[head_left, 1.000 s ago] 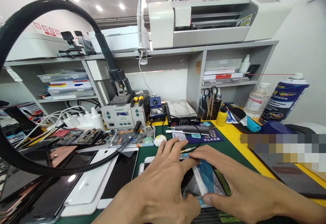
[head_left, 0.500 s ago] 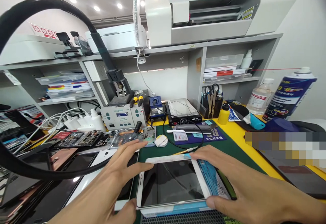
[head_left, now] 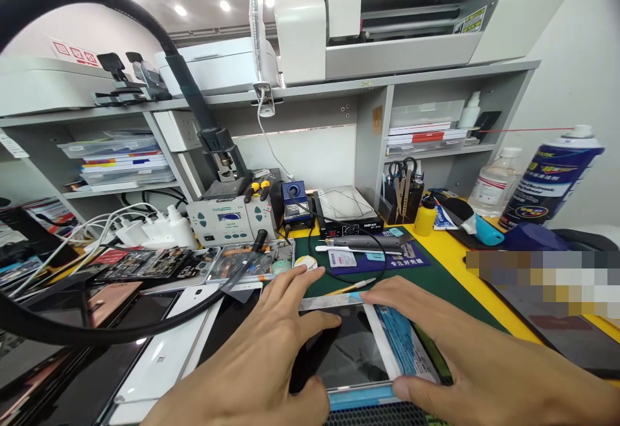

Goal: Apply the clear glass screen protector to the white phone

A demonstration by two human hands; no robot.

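Observation:
A white-framed tablet (head_left: 356, 355) with a dark cracked screen lies on the green mat (head_left: 436, 281) in front of me. A blue-printed film strip (head_left: 400, 342) runs along its right edge. My left hand (head_left: 261, 368) lies flat on the screen's left part, fingers spread, thumb at the near edge. My right hand (head_left: 465, 361) spans the tablet's right side, forefinger on the far corner and thumb pressed on the near edge by the blue strip.
Several phones (head_left: 159, 348) and opened phone parts (head_left: 145, 261) lie at the left under a black ring lamp (head_left: 58, 155). A rework station (head_left: 227, 219), a heating plate (head_left: 346, 210), tweezers (head_left: 349, 287), a yellow bottle (head_left: 425, 219) and a blue spray can (head_left: 552, 177) stand behind and to the right.
My left hand has come back from the tablet's left edge onto the screen, covering its left part. The right hand has stayed on the right side.

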